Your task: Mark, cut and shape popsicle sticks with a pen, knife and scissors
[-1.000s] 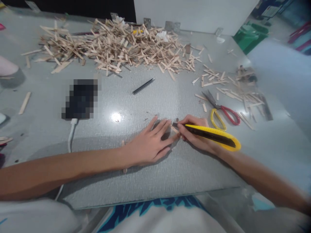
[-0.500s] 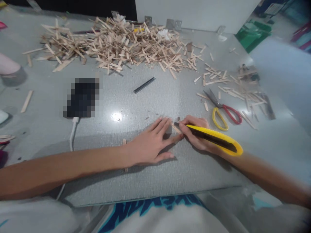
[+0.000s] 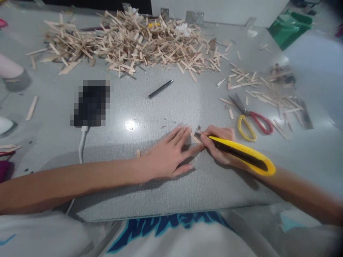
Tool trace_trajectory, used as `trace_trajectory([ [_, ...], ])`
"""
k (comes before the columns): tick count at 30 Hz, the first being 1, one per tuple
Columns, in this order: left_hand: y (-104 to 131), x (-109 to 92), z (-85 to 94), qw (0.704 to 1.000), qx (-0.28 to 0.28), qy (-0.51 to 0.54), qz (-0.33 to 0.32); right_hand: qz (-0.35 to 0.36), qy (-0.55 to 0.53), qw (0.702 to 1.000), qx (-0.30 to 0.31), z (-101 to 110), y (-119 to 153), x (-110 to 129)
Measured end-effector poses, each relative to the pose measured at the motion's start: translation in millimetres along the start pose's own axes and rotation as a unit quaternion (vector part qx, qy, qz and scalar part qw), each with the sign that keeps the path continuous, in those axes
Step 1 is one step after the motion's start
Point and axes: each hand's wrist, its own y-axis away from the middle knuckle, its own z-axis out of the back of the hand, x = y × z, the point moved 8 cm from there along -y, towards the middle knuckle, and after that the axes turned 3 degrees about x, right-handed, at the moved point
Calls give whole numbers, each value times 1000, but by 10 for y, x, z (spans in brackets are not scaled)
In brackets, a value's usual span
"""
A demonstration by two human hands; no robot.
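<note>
My left hand (image 3: pixel 168 151) lies flat on the table with its fingers spread. Its fingertips touch a small piece of wooden stick (image 3: pixel 196 138) and hold it against the surface. My right hand (image 3: pixel 219 144) is closed around a yellow and black utility knife (image 3: pixel 241 154), whose blade rests at the upper part of that piece. Under my left wrist, the end of another wooden stick (image 3: pixel 138 153) pokes out. Scissors (image 3: pixel 248 114) with one yellow and one red handle lie half open to the right of my right hand.
A big heap of wooden sticks (image 3: pixel 150 46) spreads along the back, with looser sticks (image 3: pixel 268 89) at the right. A dark pen (image 3: pixel 160 89) lies mid-table. At the left sits a pixelated dark device (image 3: pixel 92 103) on a white cable (image 3: pixel 82 142). A green bin (image 3: pixel 291 30) stands beyond the table.
The whole view has shifted slightly. The rear end of the utility knife has swung a little toward me, while its blade stays at the wooden piece. My left hand keeps its place.
</note>
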Motion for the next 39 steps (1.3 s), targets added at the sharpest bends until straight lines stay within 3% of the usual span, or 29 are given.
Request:
trace_trajectory([
  [18,-32,-22,25,1000,8,-16,9,-55,-21,998,15,15,40,-62],
  [27,-41,-35,37,999,-20,-11,-26,-36,-28,998,-34,79,87,13],
  [39,-37,-58,44,999,-29,-30,-24,-19,18,1000,-16,27,-14,13],
])
